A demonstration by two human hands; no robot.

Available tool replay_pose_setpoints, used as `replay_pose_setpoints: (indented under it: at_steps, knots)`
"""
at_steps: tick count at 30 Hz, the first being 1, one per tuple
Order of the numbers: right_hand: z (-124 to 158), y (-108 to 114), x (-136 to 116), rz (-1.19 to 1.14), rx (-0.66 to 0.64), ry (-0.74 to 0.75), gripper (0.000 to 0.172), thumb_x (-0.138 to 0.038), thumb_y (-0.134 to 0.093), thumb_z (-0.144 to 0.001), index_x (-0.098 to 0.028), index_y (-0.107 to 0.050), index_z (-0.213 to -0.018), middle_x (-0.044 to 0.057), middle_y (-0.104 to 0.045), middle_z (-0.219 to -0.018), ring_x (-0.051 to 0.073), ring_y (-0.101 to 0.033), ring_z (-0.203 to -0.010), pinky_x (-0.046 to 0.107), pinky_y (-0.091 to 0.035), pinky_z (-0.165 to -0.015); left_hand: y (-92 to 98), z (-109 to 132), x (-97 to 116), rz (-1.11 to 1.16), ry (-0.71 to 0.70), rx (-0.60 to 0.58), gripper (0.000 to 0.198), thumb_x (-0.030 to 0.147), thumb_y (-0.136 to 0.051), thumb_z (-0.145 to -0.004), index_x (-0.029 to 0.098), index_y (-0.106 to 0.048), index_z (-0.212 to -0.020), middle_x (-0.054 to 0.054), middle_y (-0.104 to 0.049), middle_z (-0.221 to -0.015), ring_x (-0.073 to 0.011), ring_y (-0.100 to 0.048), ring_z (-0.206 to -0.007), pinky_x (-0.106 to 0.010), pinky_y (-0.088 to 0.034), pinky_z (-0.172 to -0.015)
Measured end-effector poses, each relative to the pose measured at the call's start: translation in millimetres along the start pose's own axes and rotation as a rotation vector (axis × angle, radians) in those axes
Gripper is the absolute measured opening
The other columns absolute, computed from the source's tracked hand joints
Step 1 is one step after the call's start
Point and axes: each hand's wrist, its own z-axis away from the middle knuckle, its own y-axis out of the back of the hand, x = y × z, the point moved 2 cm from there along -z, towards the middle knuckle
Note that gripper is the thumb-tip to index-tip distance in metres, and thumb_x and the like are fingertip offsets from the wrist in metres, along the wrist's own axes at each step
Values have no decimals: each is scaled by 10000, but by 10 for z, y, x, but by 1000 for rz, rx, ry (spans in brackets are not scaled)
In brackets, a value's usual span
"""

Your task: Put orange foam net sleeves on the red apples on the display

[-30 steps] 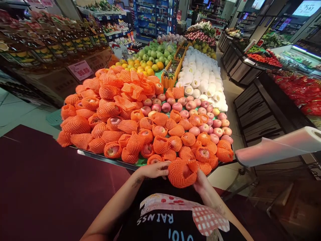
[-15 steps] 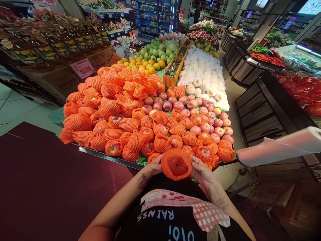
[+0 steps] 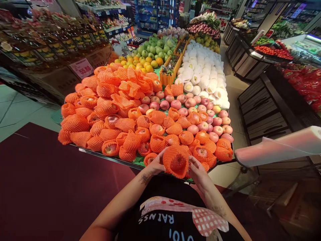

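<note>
Between my two hands is an apple in an orange foam net [image 3: 176, 161], held up in front of my body at the near edge of the fruit display. The net's opening faces me, and the dark red fruit shows inside it. My left hand [image 3: 158, 163] is closed around its left side, the fingertips hidden behind the net. On its right side, my right hand [image 3: 197, 169] grips with thumb and fingers. Just beyond lie more netted apples [image 3: 157, 143], and bare apples [image 3: 175, 104] sit farther back.
White-netted fruit [image 3: 205, 73] fills the back right of the display, with oranges [image 3: 147, 63] and green fruit [image 3: 155, 50] at back left. A plastic bag roll [image 3: 278, 149] juts in at right. Oil bottles [image 3: 47, 47] stand left; a dark red surface [image 3: 50, 180] lies near left.
The netted apple has turned and tilted slightly between my hands, its opening now facing more to the lower right. My right hand's fingers have shifted on the net. The view has moved slightly.
</note>
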Motion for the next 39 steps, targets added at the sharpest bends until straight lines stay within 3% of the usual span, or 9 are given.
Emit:
replay_pose_setpoints:
  at_steps: [2,6,11,17,22,26,29,34,39]
  knots:
    - [-8,69,-25,37,33,39,393,-439,-927,-638,-227,-718,-895,17,-723,-924,185,-643,-867,270,-495,-783,-101,11,-54,-43,-19,-31,998,117,-955,-436,247,-601,-1359,-96,-632,-1389,-339,-517,-1356,-378,-448,-1076]
    - [21,279,-34,-38,88,15,436,-403,-961,-574,-217,-698,-867,17,-743,-919,180,-662,-854,279,-506,-819,-345,44,-186,20,43,-118,863,184,-931,-554,243,-606,-1351,-107,-645,-1369,-308,-565,-1307,-385,-447,-1069]
    - [99,541,-17,-49,95,-8,446,-373,-980,-530,-226,-677,-823,8,-760,-853,166,-672,-742,279,-527,-752,-534,55,-371,194,122,-142,764,309,-928,-518,210,-675,-1232,-95,-712,-1243,-301,-639,-1172,-432,-462,-1032]
    - [167,843,-40,100,29,-39,386,-335,-948,-597,-213,-712,-878,23,-768,-889,176,-684,-780,275,-518,-750,-608,-11,-635,301,150,50,591,569,-831,-673,219,-700,-1131,-82,-739,-1195,-307,-640,-1171,-439,-468,-1004]
    - [108,1071,130,85,50,-76,350,-323,-941,-587,-215,-699,-816,-9,-741,-800,152,-643,-703,263,-492,-696,-746,-58,-747,387,189,155,512,582,-735,-768,194,-708,-1100,-86,-750,-1152,-289,-666,-1129,-409,-504,-957]
    - [98,1079,231,-70,97,-41,349,-338,-917,-568,-226,-710,-825,-13,-734,-817,155,-629,-727,270,-487,-723,-882,-136,-752,327,182,172,498,586,-744,-751,193,-719,-1054,-76,-757,-1140,-278,-655,-1160,-394,-490,-1023]
    - [139,1054,174,-95,86,7,287,-427,-844,-652,-222,-718,-806,8,-718,-831,185,-617,-773,299,-484,-750,-944,-217,-783,202,209,210,516,600,-744,-745,181,-720,-1045,-91,-759,-1134,-309,-622,-1226,-405,-467,-1067]
    - [109,1111,61,-2,258,163,332,-481,-869,-696,-227,-656,-687,-50,-621,-700,138,-519,-674,258,-422,-680,-977,-277,-853,12,257,222,473,564,-739,-756,172,-733,-1020,-107,-772,-1053,-329,-637,-1211,-414,-473,-1064]
    - [61,1054,131,-14,240,40,380,-540,-902,-619,-234,-698,-714,-39,-672,-736,158,-580,-712,279,-472,-738,-945,-271,-853,-72,267,170,465,547,-747,-733,184,-737,-1023,-90,-772,-953,-344,-658,-1145,-458,-494,-1013]
